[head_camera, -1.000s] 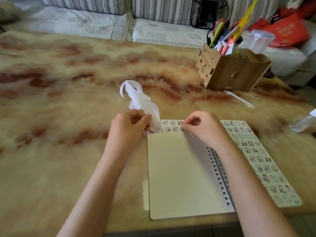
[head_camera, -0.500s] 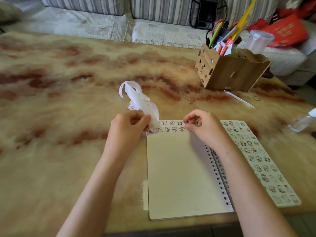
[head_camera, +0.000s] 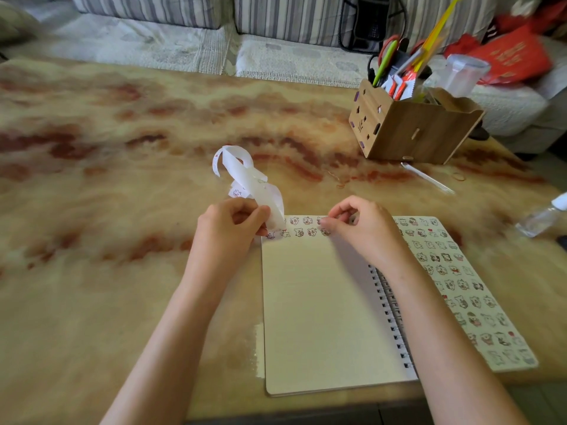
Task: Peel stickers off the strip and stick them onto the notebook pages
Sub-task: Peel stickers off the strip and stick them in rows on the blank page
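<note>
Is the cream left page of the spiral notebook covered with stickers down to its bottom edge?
No, the cream left page bears small cartoon stickers only along its top edge; below them it is bare.

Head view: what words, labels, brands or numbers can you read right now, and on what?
No text reads clearly.
On the red bag: gold marks, too blurred to read.
On the wooden box: cut-out shapes only, no words.
On the stickers on the notebook: cartoon figures; any lettering too small.
</note>
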`<state>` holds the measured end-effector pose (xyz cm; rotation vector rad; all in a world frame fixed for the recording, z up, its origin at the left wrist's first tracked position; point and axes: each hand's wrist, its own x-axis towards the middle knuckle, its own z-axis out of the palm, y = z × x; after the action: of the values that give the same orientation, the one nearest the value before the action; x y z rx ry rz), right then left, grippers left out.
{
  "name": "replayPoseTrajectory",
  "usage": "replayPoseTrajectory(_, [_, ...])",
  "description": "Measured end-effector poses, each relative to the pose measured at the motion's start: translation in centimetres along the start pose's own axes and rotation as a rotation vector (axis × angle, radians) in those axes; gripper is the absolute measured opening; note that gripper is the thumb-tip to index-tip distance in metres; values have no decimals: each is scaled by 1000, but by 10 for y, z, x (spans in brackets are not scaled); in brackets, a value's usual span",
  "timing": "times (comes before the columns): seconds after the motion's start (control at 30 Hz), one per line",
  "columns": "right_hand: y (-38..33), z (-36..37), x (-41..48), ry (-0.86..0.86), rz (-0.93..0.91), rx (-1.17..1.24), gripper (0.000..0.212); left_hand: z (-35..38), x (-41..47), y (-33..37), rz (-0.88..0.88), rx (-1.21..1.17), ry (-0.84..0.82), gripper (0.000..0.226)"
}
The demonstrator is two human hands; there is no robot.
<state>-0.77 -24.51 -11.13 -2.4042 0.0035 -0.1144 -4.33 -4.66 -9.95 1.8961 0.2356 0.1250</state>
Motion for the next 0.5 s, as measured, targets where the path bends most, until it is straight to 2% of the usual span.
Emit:
replayPoseTrajectory(0.1, [-1,-1,-1,-22,3,-7,27,0,0,1,1,-20,1,19])
replayPoseTrajectory(0.2, [1,-4,0,-43,-3,-17,14,0,-2,4,27,-31,12,21])
replayPoseTrajectory(0.37, [-4,-8,-3,8,-26,17,10,0,-2,6,86,-90,32,21])
replayPoseTrajectory(0.43, [-13,-11,-7,45,-82,80,4,0,-1,6,106,-120,46,20])
replayPoseTrajectory(0.5, [-25,-15,-11,26,-180,209,8,0,-1,7,128,-145,54,19])
